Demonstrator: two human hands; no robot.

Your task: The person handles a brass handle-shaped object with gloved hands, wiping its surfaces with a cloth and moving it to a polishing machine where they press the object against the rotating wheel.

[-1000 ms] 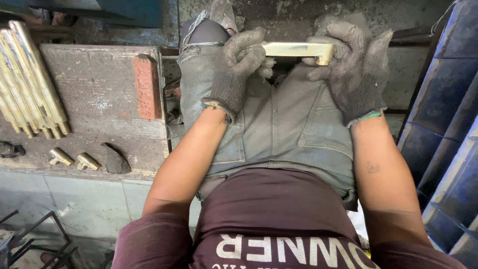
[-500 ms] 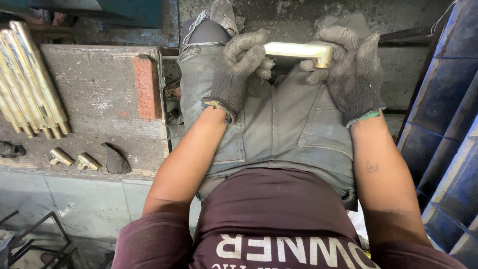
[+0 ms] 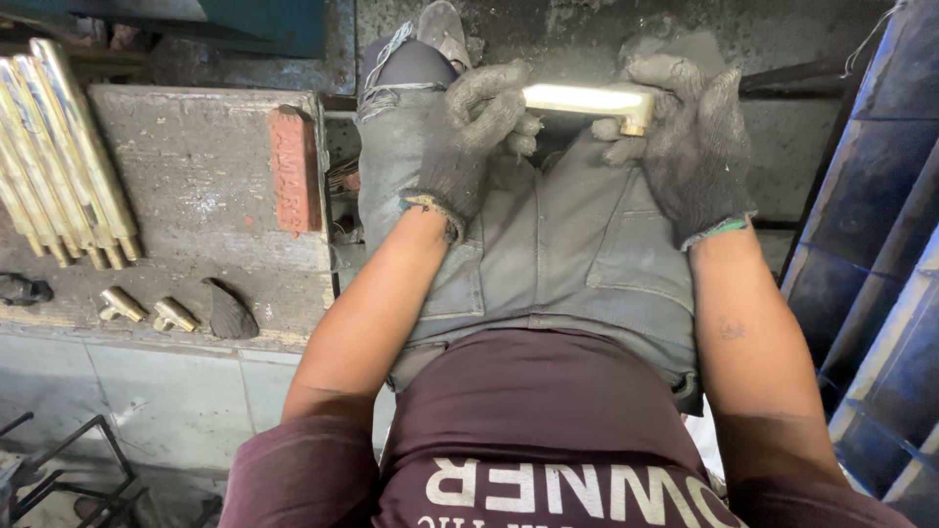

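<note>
the person sits with both hands up over their knees, and each hand wears a thick, dirty grey knit glove. the left hand (image 3: 476, 137) has its fingers (image 3: 494, 86) curled tight around the left end of a shiny brass piece (image 3: 587, 99). the right hand (image 3: 690, 147) holds the right end, its fingers pressed around a short round stub that sticks down there. the brass piece is smooth, long and flat, and it gleams bright in the light. it is held level between the two hands, above the lap and far from the body.

the lap is covered by worn grey denim shorts (image 3: 548, 254) with a frayed edge. to the left is a rough, dusty stone desk (image 3: 196, 186). a flat red brick (image 3: 291, 168) lies on it. at its far left lies a bundle of long brass rods (image 3: 59, 156), side by side. near its front edge sit two small brass bits (image 3: 147, 310) and a dark curved lump (image 3: 230, 313).
</note>
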